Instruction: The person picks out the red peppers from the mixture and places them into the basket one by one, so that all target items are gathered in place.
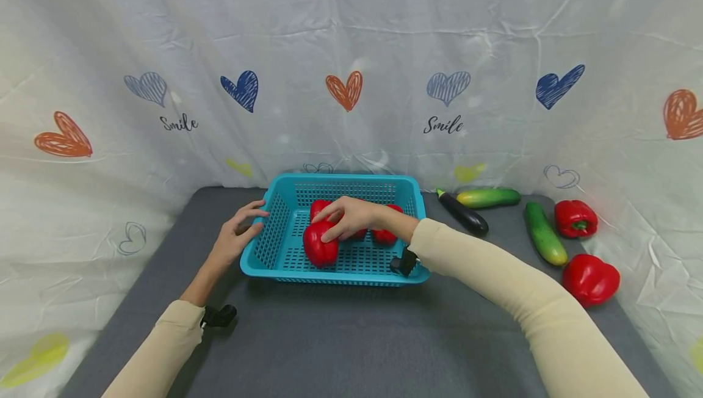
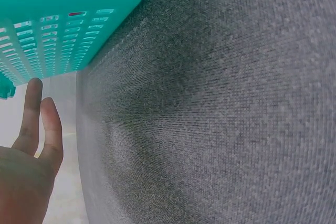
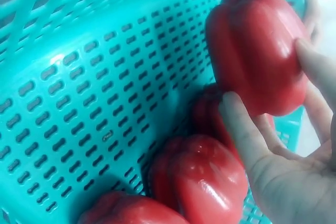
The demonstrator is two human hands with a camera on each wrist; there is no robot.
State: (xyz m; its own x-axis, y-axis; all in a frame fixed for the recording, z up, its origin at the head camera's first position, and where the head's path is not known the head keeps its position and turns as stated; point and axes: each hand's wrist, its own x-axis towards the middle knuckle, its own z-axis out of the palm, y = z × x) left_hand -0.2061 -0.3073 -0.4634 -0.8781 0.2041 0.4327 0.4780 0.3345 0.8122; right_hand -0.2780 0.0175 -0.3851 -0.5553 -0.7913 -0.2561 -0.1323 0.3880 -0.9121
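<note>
My right hand (image 1: 351, 215) grips a red bell pepper (image 1: 320, 244) inside the blue-green basket (image 1: 351, 277). In the right wrist view the fingers and thumb pinch this pepper (image 3: 257, 51) above the basket floor. Several more red bell peppers (image 3: 202, 179) lie in the basket beneath and beside it, partly hidden by the hand in the head view. At the basket's left side is my left hand (image 1: 237, 230), its fingers extended close to the rim and holding nothing. The left wrist view shows its fingers (image 2: 52, 124) near the perforated wall.
Right of the basket lie an eggplant (image 1: 464, 212), a cucumber (image 1: 489, 197) and a second cucumber (image 1: 545, 234). Two red bell peppers (image 1: 575, 218) rest near the table's right edge. Grey cloth covers the table (image 1: 351, 337), with a printed white curtain (image 1: 351, 32) behind and at the sides.
</note>
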